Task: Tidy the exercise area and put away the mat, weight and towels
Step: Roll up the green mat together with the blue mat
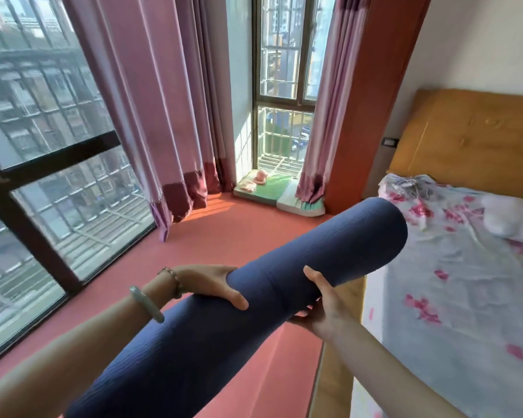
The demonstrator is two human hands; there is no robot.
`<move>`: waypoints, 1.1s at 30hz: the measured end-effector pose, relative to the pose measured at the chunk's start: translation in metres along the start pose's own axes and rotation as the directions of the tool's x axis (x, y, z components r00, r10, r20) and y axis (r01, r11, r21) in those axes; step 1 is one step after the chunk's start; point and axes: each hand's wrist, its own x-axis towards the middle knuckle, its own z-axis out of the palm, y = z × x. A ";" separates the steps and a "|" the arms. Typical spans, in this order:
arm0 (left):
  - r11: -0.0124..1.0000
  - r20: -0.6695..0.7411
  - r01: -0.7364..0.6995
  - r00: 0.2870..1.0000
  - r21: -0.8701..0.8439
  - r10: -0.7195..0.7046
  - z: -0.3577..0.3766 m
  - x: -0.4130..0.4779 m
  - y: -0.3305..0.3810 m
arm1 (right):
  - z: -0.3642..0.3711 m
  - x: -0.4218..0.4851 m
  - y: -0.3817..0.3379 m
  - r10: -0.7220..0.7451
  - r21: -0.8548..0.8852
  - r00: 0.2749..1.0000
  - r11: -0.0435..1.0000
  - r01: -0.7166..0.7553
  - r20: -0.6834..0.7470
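Left grip [212, 286] curled round rolled navy-blue wrinkle-textured mat [329, 236]; right grip [322, 309] cups it from beneath, thumb up. Mat cylindrical, tilted, between both grips.

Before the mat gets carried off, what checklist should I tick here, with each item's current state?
1. Mat fully rolled: ok.
2. Left hand grips the roll: ok.
3. Right hand holds it from below: ok.
4. Far end clear of the bed: cannot tell.
5. Folded cloths on the green cushion by the window put away: not ok.
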 end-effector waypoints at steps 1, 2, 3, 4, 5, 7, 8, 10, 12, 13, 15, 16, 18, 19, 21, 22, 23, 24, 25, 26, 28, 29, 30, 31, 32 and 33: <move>1.000 -0.005 0.002 1.000 -0.007 -0.002 -0.014 0.009 0.001 | 0.007 0.014 -0.010 0.008 -0.008 1.000 1.000 -0.008 0.011; 1.000 -0.012 0.004 1.000 -0.006 -0.004 -0.029 0.017 0.002 | 0.014 0.028 -0.019 0.017 -0.013 1.000 1.000 -0.017 0.020; 1.000 -0.019 0.006 1.000 -0.004 -0.006 -0.043 0.025 0.002 | 0.021 0.043 -0.028 0.024 -0.015 0.999 1.000 -0.024 0.026; 1.000 -0.021 0.009 1.000 -0.005 -0.009 -0.058 0.033 0.003 | 0.028 0.057 -0.036 0.028 -0.018 0.999 0.999 -0.027 0.027; 1.000 -0.018 0.012 1.000 -0.006 -0.012 -0.073 0.043 0.004 | 0.035 0.072 -0.044 0.029 -0.022 0.999 0.999 -0.028 0.025; 1.000 -0.006 0.015 1.000 0.002 -0.015 -0.104 0.063 0.003 | 0.051 0.105 -0.061 0.029 -0.036 0.999 0.999 -0.028 0.016; 1.000 0.002 0.014 1.000 0.004 -0.014 -0.122 0.074 0.001 | 0.059 0.122 -0.069 0.026 -0.041 1.000 0.999 -0.026 0.011; 1.000 0.008 0.010 1.000 0.006 -0.010 -0.162 0.098 -0.005 | 0.077 0.161 -0.083 0.016 -0.031 1.000 0.999 -0.016 0.005; 1.000 0.005 0.007 1.000 0.027 -0.007 -0.205 0.124 -0.013 | 0.097 0.201 -0.098 0.006 -0.028 1.000 1.000 -0.006 0.006; 0.999 0.008 0.005 1.000 0.033 -0.006 -0.228 0.137 -0.017 | 0.108 0.222 -0.105 0.000 -0.030 1.000 1.000 0.000 0.004; 0.999 0.020 0.000 1.000 0.039 -0.001 -0.275 0.162 -0.024 | 0.133 0.265 -0.121 -0.004 -0.024 1.000 1.000 0.004 -0.005; 0.999 0.026 0.000 1.000 0.040 -0.001 -0.298 0.173 -0.026 | 0.145 0.286 -0.130 -0.009 -0.017 1.000 1.000 0.009 -0.009; 1.000 0.036 0.003 0.999 0.023 -0.004 -0.343 0.196 -0.028 | 0.168 0.325 -0.148 -0.013 -0.007 1.000 1.000 0.013 -0.021; 1.000 0.048 0.002 0.999 0.019 -0.003 -0.364 0.206 -0.028 | 0.179 0.343 -0.157 -0.010 -0.002 1.000 1.000 0.010 -0.026; 1.000 0.062 0.002 0.998 0.027 -0.003 -0.403 0.226 -0.027 | 0.198 0.378 -0.174 -0.010 0.004 1.000 1.000 0.010 -0.025; 0.999 0.057 0.002 0.998 0.034 -0.004 -0.421 0.236 -0.026 | 0.206 0.393 -0.182 -0.010 0.008 1.000 1.000 0.010 -0.027; 0.999 0.054 0.002 0.999 0.040 -0.004 -0.437 0.247 -0.026 | 0.214 0.408 -0.190 -0.008 0.017 0.999 1.000 0.009 -0.033; 0.999 0.057 0.001 0.998 0.041 -0.004 -0.453 0.258 -0.026 | 0.220 0.423 -0.198 -0.006 0.029 0.999 1.000 0.007 -0.038; 0.999 0.066 0.001 0.998 0.037 -0.004 -0.467 0.270 -0.028 | 0.226 0.438 -0.207 -0.003 0.039 0.999 0.999 0.004 -0.043; 0.999 0.069 0.004 0.998 0.032 -0.007 -0.481 0.282 -0.028 | 0.232 0.453 -0.215 0.001 0.048 0.999 0.999 0.001 -0.047; 0.999 0.065 0.018 0.998 0.032 -0.020 -0.507 0.307 -0.030 | 0.240 0.485 -0.231 0.010 0.054 0.998 0.999 -0.007 -0.058; 0.999 0.067 0.022 0.997 0.029 -0.024 -0.520 0.320 -0.031 | 0.244 0.502 -0.239 0.015 0.052 0.998 0.999 -0.012 -0.058; 0.999 0.070 0.019 0.997 0.026 -0.021 -0.535 0.334 -0.031 | 0.247 0.520 -0.247 0.015 0.049 0.998 0.999 -0.012 -0.055; 1.000 0.069 0.017 0.997 0.026 -0.019 -0.545 0.344 -0.030 | 0.250 0.533 -0.255 0.015 0.045 0.998 0.999 -0.012 -0.057; 1.000 0.067 0.018 0.998 0.025 -0.020 -0.558 0.357 -0.028 | 0.253 0.550 -0.264 0.018 0.039 0.998 0.999 -0.015 -0.058; 0.999 0.070 0.019 0.997 0.025 -0.021 -0.575 0.374 -0.028 | 0.256 0.573 -0.277 0.020 0.035 0.998 0.999 -0.018 -0.062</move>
